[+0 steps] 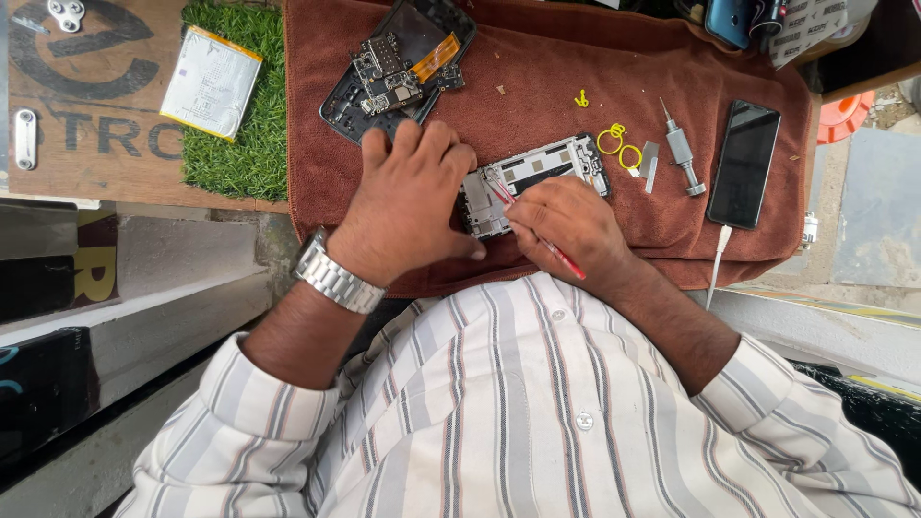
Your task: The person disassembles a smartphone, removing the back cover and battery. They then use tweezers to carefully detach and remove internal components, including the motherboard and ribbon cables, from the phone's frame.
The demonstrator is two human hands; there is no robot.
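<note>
An opened phone frame (537, 173) with bare internals lies on a rust-brown towel (537, 67). My left hand (408, 197), a metal watch on its wrist, presses down on the frame's left end. My right hand (566, 225) grips a thin red tool (561, 257) like a pen, its tip touching the frame's left part. Beyond my left hand lies a second dismantled phone (398, 67) with a circuit board and an orange flex cable on it.
To the right on the towel: yellow ring-shaped parts (619, 149), a small metal screwdriver (681, 153), a black phone (743, 163) on a white cable. A silver battery (211, 82) rests on green artificial turf at left. My striped shirt fills the foreground.
</note>
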